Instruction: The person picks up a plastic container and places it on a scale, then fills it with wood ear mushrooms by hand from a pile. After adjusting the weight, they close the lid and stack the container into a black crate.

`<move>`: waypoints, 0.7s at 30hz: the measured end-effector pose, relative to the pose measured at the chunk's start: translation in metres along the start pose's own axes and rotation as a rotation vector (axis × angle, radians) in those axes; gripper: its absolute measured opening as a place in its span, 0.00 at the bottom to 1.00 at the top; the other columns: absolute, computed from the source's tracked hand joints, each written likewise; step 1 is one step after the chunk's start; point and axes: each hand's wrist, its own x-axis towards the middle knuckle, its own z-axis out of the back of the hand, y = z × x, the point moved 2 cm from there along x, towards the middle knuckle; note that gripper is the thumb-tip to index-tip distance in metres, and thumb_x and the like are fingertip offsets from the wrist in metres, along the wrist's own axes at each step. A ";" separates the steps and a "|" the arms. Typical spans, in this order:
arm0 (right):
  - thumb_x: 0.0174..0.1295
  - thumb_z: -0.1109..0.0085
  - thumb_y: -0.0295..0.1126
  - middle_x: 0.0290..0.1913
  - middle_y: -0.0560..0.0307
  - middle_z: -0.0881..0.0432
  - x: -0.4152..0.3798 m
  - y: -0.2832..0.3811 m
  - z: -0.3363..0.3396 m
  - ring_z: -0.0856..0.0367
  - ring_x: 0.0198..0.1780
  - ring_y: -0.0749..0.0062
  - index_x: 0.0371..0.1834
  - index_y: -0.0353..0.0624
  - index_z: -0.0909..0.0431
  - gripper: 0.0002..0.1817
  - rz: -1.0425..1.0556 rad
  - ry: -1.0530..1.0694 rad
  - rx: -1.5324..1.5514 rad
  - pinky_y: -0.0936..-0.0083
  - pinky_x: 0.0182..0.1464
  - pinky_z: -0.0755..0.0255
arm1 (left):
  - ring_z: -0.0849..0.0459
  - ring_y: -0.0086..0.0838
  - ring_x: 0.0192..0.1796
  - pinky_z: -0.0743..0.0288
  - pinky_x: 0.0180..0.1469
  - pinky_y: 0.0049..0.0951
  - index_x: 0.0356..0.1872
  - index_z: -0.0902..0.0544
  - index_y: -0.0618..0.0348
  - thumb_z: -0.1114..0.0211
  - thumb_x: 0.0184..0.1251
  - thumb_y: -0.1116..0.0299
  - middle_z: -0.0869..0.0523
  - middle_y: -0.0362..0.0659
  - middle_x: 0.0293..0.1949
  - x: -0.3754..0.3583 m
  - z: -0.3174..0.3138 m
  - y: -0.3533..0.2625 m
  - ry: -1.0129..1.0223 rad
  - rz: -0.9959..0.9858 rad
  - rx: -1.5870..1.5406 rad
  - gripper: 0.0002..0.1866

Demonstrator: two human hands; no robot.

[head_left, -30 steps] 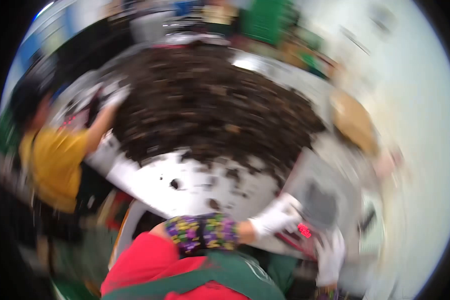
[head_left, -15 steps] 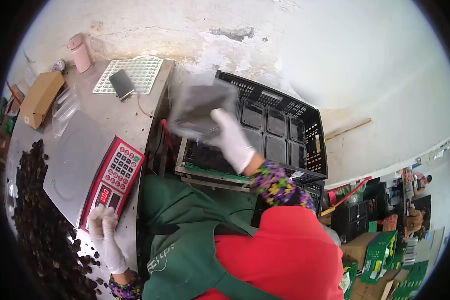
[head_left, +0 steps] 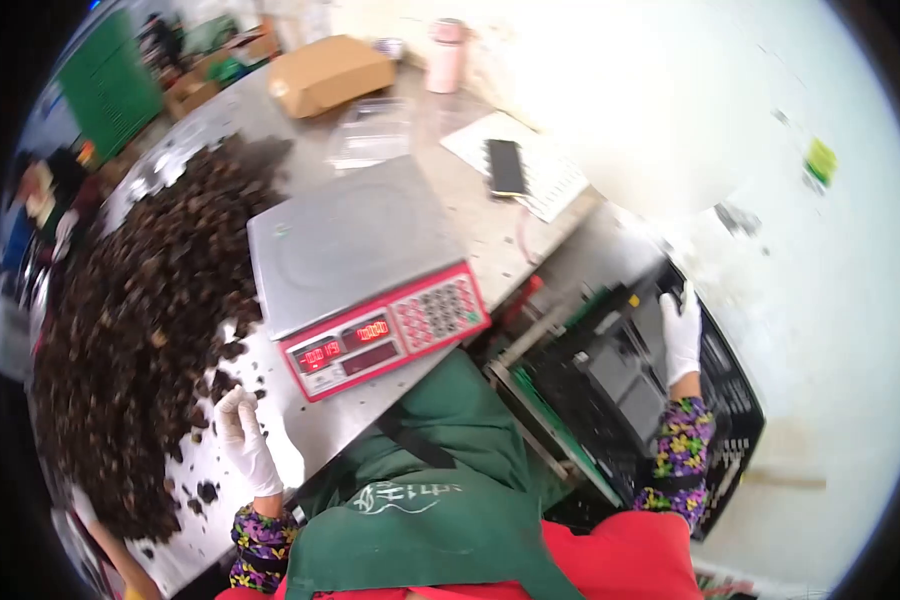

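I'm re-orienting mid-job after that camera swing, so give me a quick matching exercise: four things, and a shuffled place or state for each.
Things:
1. scale
2. phone
3. left hand
4. right hand

Places or states:
A. reaching to the black crate
B. lying on the white sheet
C. fingers bent, beside the dark heap
D. grey plate bare, red digits lit

Pairs: 1-D; 2-B; 3-C; 4-A
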 end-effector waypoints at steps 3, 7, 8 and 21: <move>0.70 0.43 0.27 0.59 0.46 0.18 0.053 0.144 -0.007 0.21 0.62 0.61 0.54 0.34 0.19 0.13 0.252 0.247 0.195 0.69 0.64 0.29 | 0.20 0.21 0.49 0.26 0.56 0.25 0.52 0.20 0.63 0.43 0.79 0.77 0.17 0.39 0.46 -0.026 0.031 0.022 -0.162 -0.064 0.178 0.08; 0.69 0.42 0.26 0.52 0.48 0.15 0.096 0.262 -0.081 0.17 0.55 0.66 0.53 0.35 0.17 0.12 0.302 0.482 0.466 0.72 0.58 0.27 | 0.19 0.34 0.48 0.25 0.55 0.33 0.49 0.19 0.63 0.38 0.68 0.84 0.18 0.45 0.45 -0.055 0.068 0.037 -0.273 -0.243 0.645 0.11; 0.69 0.42 0.27 0.51 0.49 0.14 0.110 0.282 -0.110 0.17 0.53 0.67 0.52 0.35 0.17 0.12 0.360 0.553 0.441 0.72 0.57 0.26 | 0.19 0.38 0.50 0.25 0.56 0.35 0.48 0.19 0.63 0.38 0.67 0.84 0.18 0.46 0.45 -0.059 0.067 0.033 -0.286 -0.278 0.698 0.11; 0.62 0.36 0.32 0.46 0.47 0.11 0.137 0.372 -0.406 0.13 0.48 0.60 0.48 0.38 0.15 0.14 0.810 1.138 0.073 0.68 0.55 0.23 | 0.19 0.43 0.50 0.25 0.54 0.40 0.42 0.17 0.54 0.33 0.54 0.83 0.16 0.46 0.46 -0.059 0.052 0.015 -0.402 -0.187 1.040 0.15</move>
